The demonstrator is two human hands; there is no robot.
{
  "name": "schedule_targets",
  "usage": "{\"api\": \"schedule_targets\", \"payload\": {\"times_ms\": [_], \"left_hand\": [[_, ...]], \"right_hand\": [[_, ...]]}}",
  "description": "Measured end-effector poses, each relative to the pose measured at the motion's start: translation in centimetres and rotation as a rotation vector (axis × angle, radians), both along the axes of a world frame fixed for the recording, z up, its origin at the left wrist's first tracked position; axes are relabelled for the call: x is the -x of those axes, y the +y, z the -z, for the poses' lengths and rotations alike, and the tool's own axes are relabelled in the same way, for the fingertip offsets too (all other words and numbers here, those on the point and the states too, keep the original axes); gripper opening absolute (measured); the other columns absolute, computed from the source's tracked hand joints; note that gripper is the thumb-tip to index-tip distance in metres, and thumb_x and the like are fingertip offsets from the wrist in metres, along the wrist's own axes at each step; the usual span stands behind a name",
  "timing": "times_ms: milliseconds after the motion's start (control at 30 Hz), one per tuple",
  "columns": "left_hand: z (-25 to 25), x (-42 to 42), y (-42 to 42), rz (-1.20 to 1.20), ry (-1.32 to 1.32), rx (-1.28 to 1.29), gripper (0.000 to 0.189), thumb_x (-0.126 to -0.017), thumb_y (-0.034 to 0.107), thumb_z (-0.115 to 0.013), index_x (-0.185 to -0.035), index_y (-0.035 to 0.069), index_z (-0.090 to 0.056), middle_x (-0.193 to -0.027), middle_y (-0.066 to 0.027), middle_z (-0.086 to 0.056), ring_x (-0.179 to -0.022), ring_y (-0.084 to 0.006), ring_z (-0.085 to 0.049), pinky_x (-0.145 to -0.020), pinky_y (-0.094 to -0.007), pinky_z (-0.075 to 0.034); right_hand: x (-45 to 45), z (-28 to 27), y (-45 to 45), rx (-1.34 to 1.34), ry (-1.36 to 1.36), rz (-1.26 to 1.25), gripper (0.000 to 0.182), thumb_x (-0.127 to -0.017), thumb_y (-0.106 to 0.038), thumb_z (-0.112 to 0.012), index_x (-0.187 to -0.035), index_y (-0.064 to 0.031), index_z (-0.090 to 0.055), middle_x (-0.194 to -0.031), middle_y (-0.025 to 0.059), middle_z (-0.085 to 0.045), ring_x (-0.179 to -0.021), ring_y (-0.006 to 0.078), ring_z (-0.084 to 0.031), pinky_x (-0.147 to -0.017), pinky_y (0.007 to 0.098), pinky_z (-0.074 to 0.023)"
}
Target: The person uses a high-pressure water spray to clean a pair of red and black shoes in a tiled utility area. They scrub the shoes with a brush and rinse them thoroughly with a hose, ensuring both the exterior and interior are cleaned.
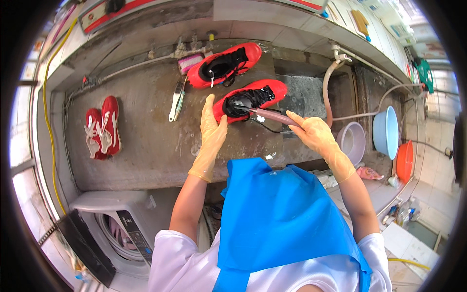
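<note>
My left hand (212, 126), in a yellowish rubber glove, grips the heel of a wet red shoe (271, 87) with black lining and laces. In my right hand (315, 133), gloved alike, is a pinkish hose (268, 116). The hose end points into the shoe's opening, where clear water glistens. Above it lies the matching red shoe (251, 53), its toe also to the right. A white-handled scrub brush (176, 102) rests left of the shoes, against a second, greenish handle (180, 106). A pink-and-white scrubbing block (190, 64) sits behind the far shoe.
Red-and-white sneakers (105, 127) lie at the left of the concrete counter (153, 153). A sunken basin (304, 98) holds water at right, below a tap (342, 57). Farther right stand purple (352, 142), blue (386, 131) and orange (404, 160) tubs. A washing machine (113, 226) stands below left.
</note>
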State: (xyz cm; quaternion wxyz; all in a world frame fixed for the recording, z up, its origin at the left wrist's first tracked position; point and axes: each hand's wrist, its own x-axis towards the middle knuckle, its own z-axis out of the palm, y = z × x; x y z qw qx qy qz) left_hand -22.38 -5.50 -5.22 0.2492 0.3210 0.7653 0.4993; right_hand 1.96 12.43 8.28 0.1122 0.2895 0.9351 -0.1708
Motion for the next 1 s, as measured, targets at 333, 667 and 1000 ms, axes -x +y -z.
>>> {"api": "schedule_targets", "payload": {"times_ms": [333,667,1000], "left_hand": [[-2.5,-0.4,2.0,0.258,0.480,0.277,0.106,-0.076,0.046,-0.080,-0.154,0.001,-0.024,-0.156,-0.0223,-0.031,-0.147,-0.0406,-0.024,-0.121,-0.0531,-0.015],[0.5,-5.8,13.7,0.696,0.885,0.647,0.131,-0.066,0.069,-0.077,-0.155,-0.004,-0.014,-0.161,-0.0248,-0.017,-0.151,-0.0413,-0.014,-0.122,-0.0516,-0.007],[5.0,-7.6,17.5,0.560,0.752,0.563,0.124,-0.072,0.058,-0.078,-0.154,-0.007,-0.012,-0.161,-0.0247,-0.017,-0.150,-0.0412,-0.014,-0.123,-0.0501,-0.006]], "right_hand": [[-0.9,1.1,-0.3,0.015,0.034,0.053,0.046,-0.095,-0.031,-0.059,-0.139,-0.0162,-0.055,-0.081,0.0153,-0.067,-0.084,0.0370,-0.064,-0.078,0.0478,-0.0496],[-5.1,3.4,0.6,-0.057,0.075,0.255,0.046,-0.095,-0.033,-0.059,-0.136,-0.0148,-0.057,-0.083,0.0135,-0.068,-0.082,0.0357,-0.065,-0.074,0.0482,-0.0509],[-6.9,6.5,3.2,0.071,0.024,0.343,0.046,-0.097,-0.035,-0.056,-0.139,-0.0169,-0.056,-0.085,0.0119,-0.070,-0.083,0.0329,-0.067,-0.075,0.0463,-0.0528]]}}
